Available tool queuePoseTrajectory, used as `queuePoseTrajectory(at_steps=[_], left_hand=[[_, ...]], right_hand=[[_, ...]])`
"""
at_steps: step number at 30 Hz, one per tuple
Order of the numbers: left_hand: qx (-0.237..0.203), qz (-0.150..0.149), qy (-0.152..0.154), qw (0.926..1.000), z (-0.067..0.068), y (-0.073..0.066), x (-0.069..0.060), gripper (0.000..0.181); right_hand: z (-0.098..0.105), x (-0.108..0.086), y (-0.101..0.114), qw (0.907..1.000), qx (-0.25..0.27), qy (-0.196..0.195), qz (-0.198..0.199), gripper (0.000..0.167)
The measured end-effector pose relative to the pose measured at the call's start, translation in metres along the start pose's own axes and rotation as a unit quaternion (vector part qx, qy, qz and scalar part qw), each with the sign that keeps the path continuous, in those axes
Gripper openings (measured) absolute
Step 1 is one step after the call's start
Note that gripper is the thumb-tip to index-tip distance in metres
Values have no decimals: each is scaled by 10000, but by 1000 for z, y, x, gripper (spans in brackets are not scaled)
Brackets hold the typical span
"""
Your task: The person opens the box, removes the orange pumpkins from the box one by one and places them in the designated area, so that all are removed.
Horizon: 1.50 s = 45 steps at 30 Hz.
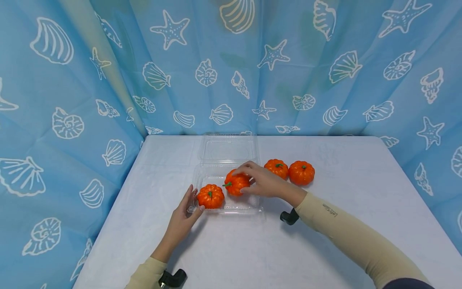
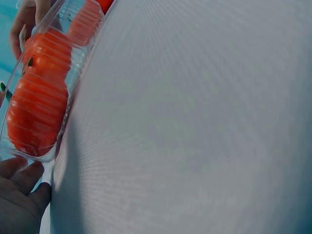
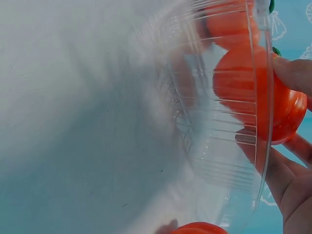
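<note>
A clear plastic clamshell container (image 1: 242, 210) lies on the table with its lid (image 1: 229, 149) folded back. One small orange pumpkin (image 1: 211, 198) with a green stem sits in its front left part. My left hand (image 1: 181, 220) is at the container's left end, fingers spread and touching its side; the left wrist view shows these fingers (image 2: 29, 178) against the clear wall. Over the right part of the container, my right hand (image 1: 262, 180) grips a second pumpkin (image 1: 236, 185), tilted so its stem points left. In the right wrist view, thumb and fingers are around this pumpkin (image 3: 290, 114).
Two more pumpkins, one (image 1: 276, 167) just behind my right wrist and another (image 1: 301, 173) beside it, stand right of the container. A white cloth covers the table (image 1: 231, 249). Blue curtains (image 1: 231, 72) with shell prints hang along the back and sides.
</note>
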<state>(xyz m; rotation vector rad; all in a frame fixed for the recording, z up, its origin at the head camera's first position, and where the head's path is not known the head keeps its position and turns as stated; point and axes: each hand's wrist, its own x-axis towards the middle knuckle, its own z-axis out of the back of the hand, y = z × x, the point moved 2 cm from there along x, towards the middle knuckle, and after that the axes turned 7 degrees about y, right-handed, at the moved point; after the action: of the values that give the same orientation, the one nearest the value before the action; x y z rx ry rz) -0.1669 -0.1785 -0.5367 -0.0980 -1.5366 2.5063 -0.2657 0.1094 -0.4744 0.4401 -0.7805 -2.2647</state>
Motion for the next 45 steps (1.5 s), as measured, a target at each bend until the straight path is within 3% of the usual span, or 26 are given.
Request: queuePoseTrajectory(at_steps=[10, 18, 25, 37, 45], left_hand=[[81, 26, 14, 10000, 1, 0, 0, 83], [101, -27, 7, 9999, 0, 2, 0, 83], [63, -55, -29, 10000, 0, 0, 0, 83], [110, 64, 2, 9999, -1, -3, 1, 82], [80, 62, 2, 9999, -1, 0, 1, 83]], right_hand=[[5, -10, -7, 9989, 308, -353, 22, 51], [18, -29, -6, 9956, 467, -798, 144, 54], [25, -43, -20, 9910, 585, -1186, 208, 54], [31, -75, -36, 9853, 563, -1595, -227, 55], [26, -96, -48, 9782, 856, -1845, -423, 54]])
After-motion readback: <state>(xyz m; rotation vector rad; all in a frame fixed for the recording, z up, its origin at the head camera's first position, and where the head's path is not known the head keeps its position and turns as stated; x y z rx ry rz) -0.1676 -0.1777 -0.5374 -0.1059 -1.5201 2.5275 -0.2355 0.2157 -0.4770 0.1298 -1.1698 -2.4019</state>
